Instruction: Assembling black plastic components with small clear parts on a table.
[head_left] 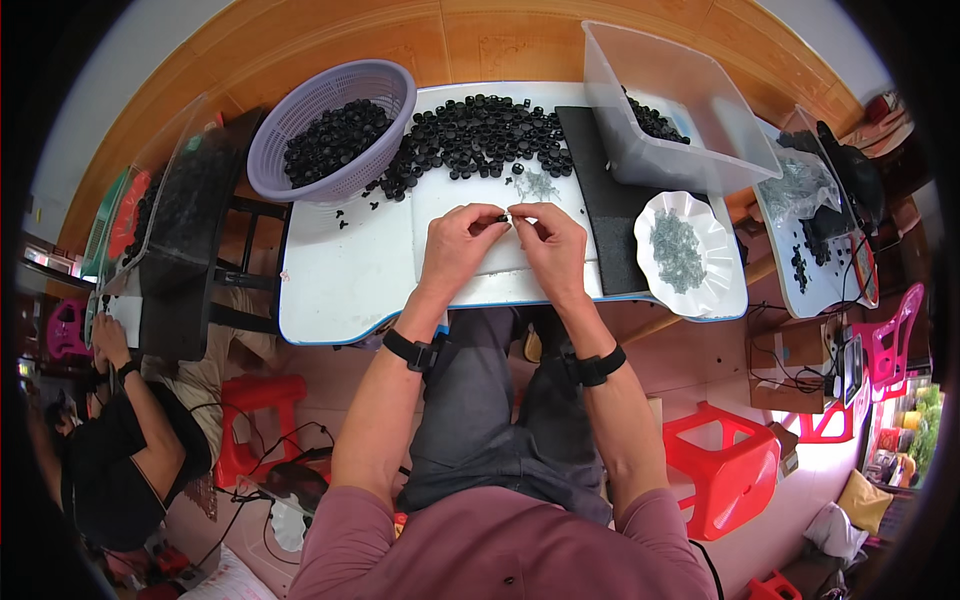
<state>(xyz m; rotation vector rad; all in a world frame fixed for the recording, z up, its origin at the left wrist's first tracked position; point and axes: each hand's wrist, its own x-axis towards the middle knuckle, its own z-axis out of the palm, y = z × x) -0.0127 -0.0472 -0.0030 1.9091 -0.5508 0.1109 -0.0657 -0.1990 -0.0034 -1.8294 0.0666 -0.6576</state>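
My left hand (462, 243) and my right hand (554, 246) meet fingertip to fingertip above the near middle of the white table (345, 275). Between my left thumb and finger is a small black part (503, 218). My right thumb and finger pinch together right beside it; a tiny pale bit shows there, too small to name. Beyond my hands spreads a heap of small round black parts (480, 135). A little pile of thin clear pieces (538, 186) lies just past my right fingers. More clear pieces (678, 252) fill a white scalloped dish (728, 272) on the right.
A purple basket (262, 150) of black parts stands far left, a clear plastic bin (700, 165) far right. Under the bin runs a black mat (612, 235). Red stools (720, 455) stand on the floor. Another person (135, 440) works at a table on the left.
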